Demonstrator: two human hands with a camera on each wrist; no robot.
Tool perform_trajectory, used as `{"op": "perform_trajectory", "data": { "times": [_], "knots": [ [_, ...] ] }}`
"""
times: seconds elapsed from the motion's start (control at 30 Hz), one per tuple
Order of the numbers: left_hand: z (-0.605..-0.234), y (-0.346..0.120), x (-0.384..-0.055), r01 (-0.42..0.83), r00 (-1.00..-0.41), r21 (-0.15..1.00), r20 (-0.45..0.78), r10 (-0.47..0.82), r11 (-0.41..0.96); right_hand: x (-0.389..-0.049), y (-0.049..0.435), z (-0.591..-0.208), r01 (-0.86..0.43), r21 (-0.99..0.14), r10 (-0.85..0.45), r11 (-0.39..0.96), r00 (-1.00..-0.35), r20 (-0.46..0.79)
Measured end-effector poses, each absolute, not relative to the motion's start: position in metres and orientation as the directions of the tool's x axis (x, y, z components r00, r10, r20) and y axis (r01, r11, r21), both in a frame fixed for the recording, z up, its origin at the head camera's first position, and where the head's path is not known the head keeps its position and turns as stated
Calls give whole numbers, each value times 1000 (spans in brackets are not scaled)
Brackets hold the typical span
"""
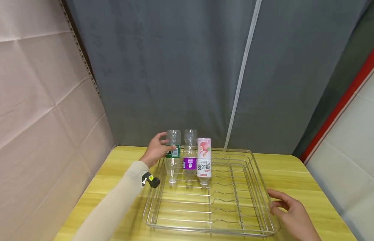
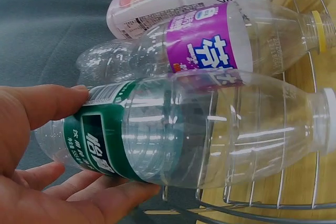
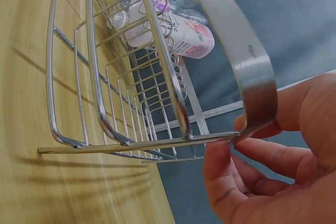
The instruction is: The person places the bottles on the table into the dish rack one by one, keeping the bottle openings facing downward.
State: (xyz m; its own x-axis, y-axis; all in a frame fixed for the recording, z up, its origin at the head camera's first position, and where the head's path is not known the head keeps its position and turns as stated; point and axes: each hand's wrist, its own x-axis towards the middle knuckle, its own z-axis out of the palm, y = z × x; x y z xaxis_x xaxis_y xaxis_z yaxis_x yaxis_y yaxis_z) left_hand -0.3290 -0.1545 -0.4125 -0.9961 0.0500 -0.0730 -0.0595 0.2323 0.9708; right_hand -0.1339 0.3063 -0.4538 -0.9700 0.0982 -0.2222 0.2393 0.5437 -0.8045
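A clear plastic bottle with a green label (image 1: pixel 173 167) stands upside down, cap lowest, at the left inside a wire dish rack (image 1: pixel 211 231). My left hand (image 1: pixel 155 150) holds it near its base; the left wrist view shows the thumb on the label and fingers (image 2: pixel 118 195) on the other side. Beside it stand an upside-down clear bottle with a purple label (image 1: pixel 190 164) and a pink-and-white bottle (image 1: pixel 204 157). At the rack's right side my right hand (image 1: pixel 291 211) pinches the flat metal rim (image 3: pixel 254 85) between thumb and fingers.
The rack rests on a yellow wood-grain table (image 1: pixel 96 190). A dark grey curtain (image 1: pixel 175 67) hangs behind it. Pale cloth (image 1: pixel 48 117) covers the left side, and a white panel (image 1: pixel 359 144) with a red edge stands to the right.
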Motion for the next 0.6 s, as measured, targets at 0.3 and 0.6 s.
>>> {"op": "perform_trajectory", "data": {
  "times": [0.3,0.6],
  "knots": [
    [-416,-149,-328,-64,-997,965,-75,36,253,-134,306,-455,226,-791,93,568,-973,-211],
    [-415,-147,-328,-65,-995,956,-84,57,285,-133,308,-456,237,-802,98,548,-971,-220]
  ]
}}
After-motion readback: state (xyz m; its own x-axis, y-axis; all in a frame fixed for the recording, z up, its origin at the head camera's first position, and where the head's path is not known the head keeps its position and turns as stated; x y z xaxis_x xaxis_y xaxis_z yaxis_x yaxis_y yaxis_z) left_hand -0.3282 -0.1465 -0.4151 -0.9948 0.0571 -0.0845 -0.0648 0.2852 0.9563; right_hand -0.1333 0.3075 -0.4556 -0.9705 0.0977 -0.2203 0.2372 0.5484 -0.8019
